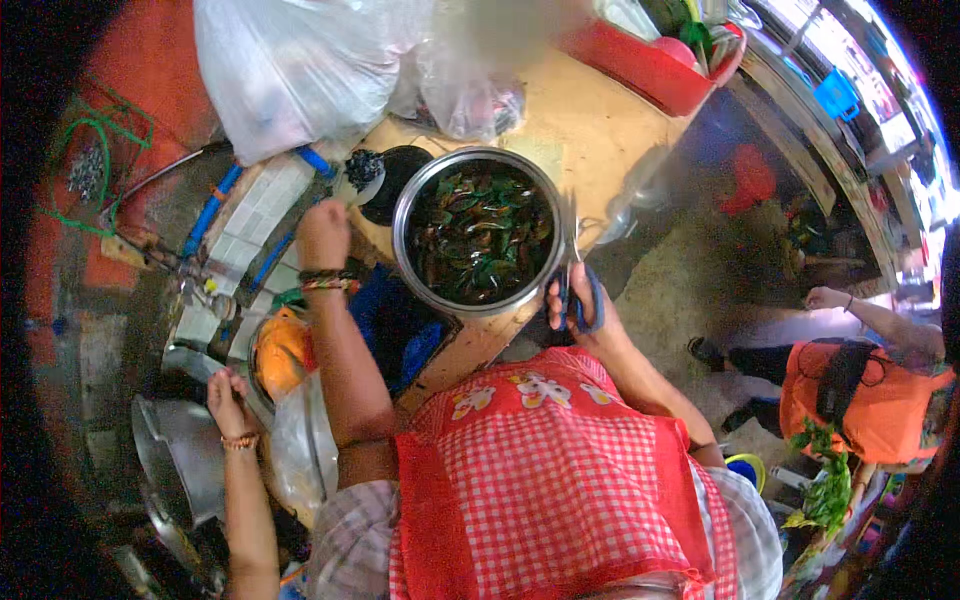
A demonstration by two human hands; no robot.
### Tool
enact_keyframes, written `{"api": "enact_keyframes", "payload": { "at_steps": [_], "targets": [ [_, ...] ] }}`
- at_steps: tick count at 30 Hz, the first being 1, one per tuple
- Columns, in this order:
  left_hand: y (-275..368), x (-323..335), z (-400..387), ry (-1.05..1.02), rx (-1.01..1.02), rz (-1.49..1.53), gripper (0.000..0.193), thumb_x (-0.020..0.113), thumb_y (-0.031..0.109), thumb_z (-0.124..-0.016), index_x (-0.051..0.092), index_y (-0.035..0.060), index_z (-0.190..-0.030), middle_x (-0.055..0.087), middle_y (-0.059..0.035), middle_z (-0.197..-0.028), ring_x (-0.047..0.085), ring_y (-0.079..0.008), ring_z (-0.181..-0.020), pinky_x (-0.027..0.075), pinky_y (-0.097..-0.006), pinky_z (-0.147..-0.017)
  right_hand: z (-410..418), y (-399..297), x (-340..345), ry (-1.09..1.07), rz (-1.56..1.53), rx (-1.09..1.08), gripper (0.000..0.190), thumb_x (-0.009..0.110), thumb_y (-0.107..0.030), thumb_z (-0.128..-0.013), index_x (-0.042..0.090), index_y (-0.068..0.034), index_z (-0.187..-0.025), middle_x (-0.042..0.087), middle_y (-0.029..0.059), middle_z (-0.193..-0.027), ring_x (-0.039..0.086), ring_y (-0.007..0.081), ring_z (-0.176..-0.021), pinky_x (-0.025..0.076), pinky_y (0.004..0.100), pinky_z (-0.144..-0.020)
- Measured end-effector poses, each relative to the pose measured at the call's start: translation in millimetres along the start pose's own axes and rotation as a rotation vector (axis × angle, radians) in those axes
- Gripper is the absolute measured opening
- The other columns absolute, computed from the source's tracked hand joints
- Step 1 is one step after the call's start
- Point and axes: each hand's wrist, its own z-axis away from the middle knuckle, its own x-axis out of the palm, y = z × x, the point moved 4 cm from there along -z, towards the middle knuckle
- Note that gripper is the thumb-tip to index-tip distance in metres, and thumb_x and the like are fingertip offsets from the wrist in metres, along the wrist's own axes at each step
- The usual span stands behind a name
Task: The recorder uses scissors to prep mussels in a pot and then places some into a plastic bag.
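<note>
A round steel pot (401,259) stands before me, holding dark liquid with green leaves in it. My right hand (581,300) grips a pair of scissors (592,296) by their dark blue handles, at the pot's right side. The blades point away from me, beside the rim. To the left of the pot, my left hand (322,232) is raised with curled fingers, bracelets on its wrist. Just past its fingertips are a small translucent white piece (369,189) and a dark bumpy clump (364,168). Whether the fingers hold the white piece is unclear.
The pot sits on a wooden tabletop (592,112). Beyond are white plastic bags (292,67) and a red tray (637,64). At lower left, another person's hand (227,401) is near a metal vessel (180,450). A person in orange (892,405) is at right.
</note>
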Motion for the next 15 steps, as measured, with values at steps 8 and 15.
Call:
{"api": "enact_keyframes", "payload": {
  "at_steps": [8, 15],
  "targets": [
    [79.2, 78.8, 40.6, -0.396, 0.734, 0.418, 0.036, 0.059, -0.004, -0.064, 0.057, 0.0032, -0.099, 0.052, -0.0166, -0.105, 0.048, -0.0318, -0.1, 0.037, -0.0369, -0.087, -4.6, 30.2, -14.6, -0.048, -0.038, 0.108, 0.021, 0.053, -0.028, -0.083, 0.048, -0.008, -0.089, 0.05, 0.0022, -0.076, 0.052, 0.0129, -0.068, 0.047, 0.0272, -0.053],
    [75.6, 105.9, 35.6, -0.306, 0.684, 0.374, 0.027, 0.063, 0.007, -0.064, 0.06, 0.0016, -0.09, 0.056, -0.0135, -0.09, 0.049, -0.0307, -0.088, 0.04, -0.0386, -0.078, -8.3, 21.5, 4.5, 0.064, 0.118, 0.043, 0.052, 0.053, -0.057, -0.073, 0.047, -0.006, -0.064, 0.043, 0.0005, -0.05, 0.046, 0.011, -0.036, 0.039, 0.0228, -0.034]
  ]
}}
